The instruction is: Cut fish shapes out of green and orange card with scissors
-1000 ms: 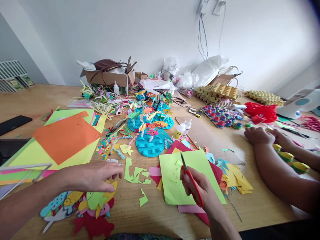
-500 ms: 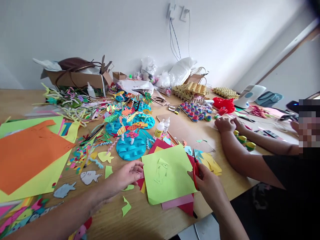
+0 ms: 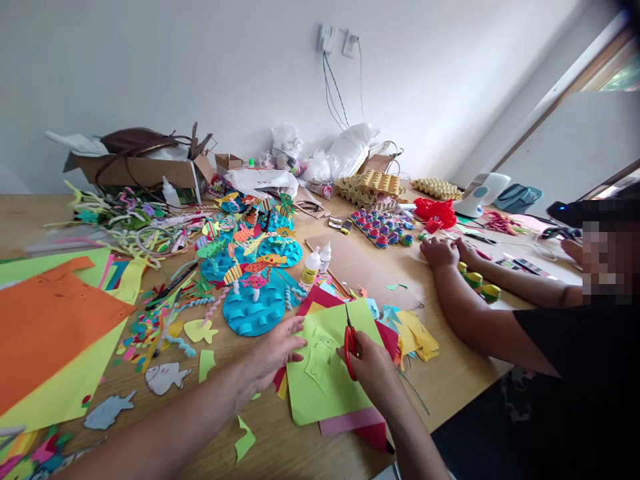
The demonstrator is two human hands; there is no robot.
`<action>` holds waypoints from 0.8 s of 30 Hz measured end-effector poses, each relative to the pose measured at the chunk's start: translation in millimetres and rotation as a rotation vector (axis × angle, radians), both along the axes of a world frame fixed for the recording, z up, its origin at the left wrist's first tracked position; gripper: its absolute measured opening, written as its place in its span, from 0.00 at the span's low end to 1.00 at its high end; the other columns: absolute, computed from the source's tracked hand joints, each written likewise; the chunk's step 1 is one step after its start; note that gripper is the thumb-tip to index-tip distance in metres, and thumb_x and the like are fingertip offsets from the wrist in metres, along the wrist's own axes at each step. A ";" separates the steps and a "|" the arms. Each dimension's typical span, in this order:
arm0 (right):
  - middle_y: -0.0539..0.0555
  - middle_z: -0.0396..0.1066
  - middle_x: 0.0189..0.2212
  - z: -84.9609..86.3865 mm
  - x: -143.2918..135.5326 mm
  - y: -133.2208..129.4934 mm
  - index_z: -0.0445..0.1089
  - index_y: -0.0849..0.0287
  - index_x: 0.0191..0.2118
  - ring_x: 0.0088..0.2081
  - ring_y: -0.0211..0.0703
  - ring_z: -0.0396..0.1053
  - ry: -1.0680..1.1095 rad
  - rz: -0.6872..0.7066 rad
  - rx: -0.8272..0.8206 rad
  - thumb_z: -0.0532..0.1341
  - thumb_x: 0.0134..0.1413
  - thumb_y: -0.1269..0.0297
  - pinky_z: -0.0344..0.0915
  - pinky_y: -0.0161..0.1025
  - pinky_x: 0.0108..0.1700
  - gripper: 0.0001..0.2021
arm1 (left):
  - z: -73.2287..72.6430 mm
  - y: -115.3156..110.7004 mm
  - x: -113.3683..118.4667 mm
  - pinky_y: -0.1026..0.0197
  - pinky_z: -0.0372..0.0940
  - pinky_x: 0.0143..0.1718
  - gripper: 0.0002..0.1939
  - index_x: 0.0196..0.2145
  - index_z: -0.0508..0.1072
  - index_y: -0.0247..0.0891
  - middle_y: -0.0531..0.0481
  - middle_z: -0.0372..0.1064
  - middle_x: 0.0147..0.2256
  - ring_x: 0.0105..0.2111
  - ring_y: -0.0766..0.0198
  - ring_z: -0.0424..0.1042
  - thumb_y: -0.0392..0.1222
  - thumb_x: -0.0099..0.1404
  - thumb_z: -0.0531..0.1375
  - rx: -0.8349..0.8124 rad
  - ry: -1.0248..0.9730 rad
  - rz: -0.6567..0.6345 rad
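A light green sheet of paper (image 3: 345, 397) lies in front of me. On it rests a smaller green piece with a fish drawn in thin lines (image 3: 316, 363). My right hand (image 3: 373, 367) grips red-handled scissors (image 3: 351, 350) above the sheet, blades pointing away from me; its fingertips are close to the drawn piece. My left hand (image 3: 277, 350) reaches over the sheet's left edge, fingers apart and holding nothing. Red and pink papers (image 3: 353, 422) stick out from under the sheet. Green scraps (image 3: 245, 440) lie near my left forearm.
Blue paper discs with paper fish (image 3: 254, 307) stand beyond my left hand, near glue bottles (image 3: 311, 267). Orange paper (image 3: 55, 320) and fish cut-outs (image 3: 167, 378) are at left. A co-worker's hands (image 3: 440, 252) work at right near egg cartons (image 3: 370, 187).
My right hand has carried the scissors left, from the sheet's right edge to above its middle. My left hand has moved in over the sheet. The drawn piece sits slightly differently.
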State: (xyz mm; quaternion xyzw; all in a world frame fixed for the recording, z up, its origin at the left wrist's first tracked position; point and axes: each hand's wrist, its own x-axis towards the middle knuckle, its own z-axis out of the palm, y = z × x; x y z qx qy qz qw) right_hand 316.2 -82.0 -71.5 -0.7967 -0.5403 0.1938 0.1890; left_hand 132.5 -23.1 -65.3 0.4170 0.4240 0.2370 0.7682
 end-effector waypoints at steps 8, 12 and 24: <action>0.48 0.61 0.17 -18.9 -4.8 -2.4 0.52 0.53 0.24 0.21 0.44 0.61 0.008 0.019 0.053 0.56 0.48 0.61 0.50 0.35 0.23 0.10 | -1.0 5.7 15.7 0.67 0.60 0.29 0.26 0.48 0.62 0.36 0.44 0.60 0.45 0.33 0.68 0.70 0.37 0.50 0.60 -0.096 -0.077 -0.004; 0.48 0.63 0.18 -28.1 -3.8 -3.0 0.54 0.53 0.26 0.21 0.44 0.62 0.039 0.002 0.070 0.54 0.48 0.60 0.51 0.35 0.23 0.07 | -2.7 11.3 16.6 0.69 0.56 0.25 0.25 0.47 0.62 0.37 0.48 0.63 0.40 0.28 0.71 0.69 0.39 0.49 0.60 -0.064 -0.046 -0.052; 0.49 0.61 0.17 -28.1 -4.6 -1.6 0.54 0.53 0.26 0.22 0.46 0.61 0.127 0.003 0.085 0.52 0.45 0.55 0.51 0.37 0.25 0.09 | -8.9 14.6 39.3 0.53 0.69 0.38 0.15 0.48 0.68 0.36 0.46 0.70 0.43 0.38 0.59 0.72 0.40 0.64 0.60 0.572 0.406 -0.355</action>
